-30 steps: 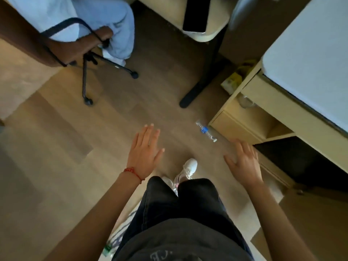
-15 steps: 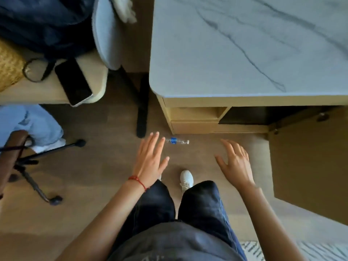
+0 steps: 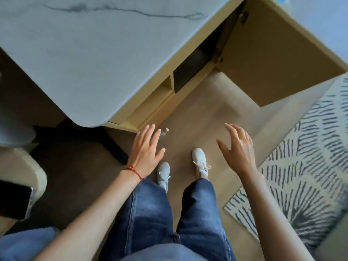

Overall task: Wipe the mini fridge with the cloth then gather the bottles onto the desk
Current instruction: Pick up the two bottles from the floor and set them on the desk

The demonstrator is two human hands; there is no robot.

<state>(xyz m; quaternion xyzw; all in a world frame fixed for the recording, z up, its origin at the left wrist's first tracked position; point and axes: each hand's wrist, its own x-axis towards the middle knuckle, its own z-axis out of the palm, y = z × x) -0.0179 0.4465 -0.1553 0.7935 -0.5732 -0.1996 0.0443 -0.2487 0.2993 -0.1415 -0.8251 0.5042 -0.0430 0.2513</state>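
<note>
The person is standing over a small clear bottle (image 3: pixel 163 133) that is lying on its side on the wooden floor (image 3: pixel 207 113), right by the foot of the desk (image 3: pixel 94 63) and partly hidden behind the left hand (image 3: pixel 146 152). That hand is hanging flat with its fingers spread and holding nothing; the right hand (image 3: pixel 238 147) is likewise spread and empty, well apart to the other side. Gathering seems to be the step in hand, so a good pick would mean bending down, wrapping the fingers around the bottle's middle so it is not rolling under the desk, then lifting it clear of the desk edge before setting it upright on top. The desk is showing a pale marbled top with plenty of bare room, and an open cupboard door (image 3: pixel 273 59) is jutting out on the right, worth avoiding. A striped rug (image 3: pixel 305 166) is lying beside the right foot, and a dark phone (image 3: pixel 13 200) is resting on another surface at the left.
</note>
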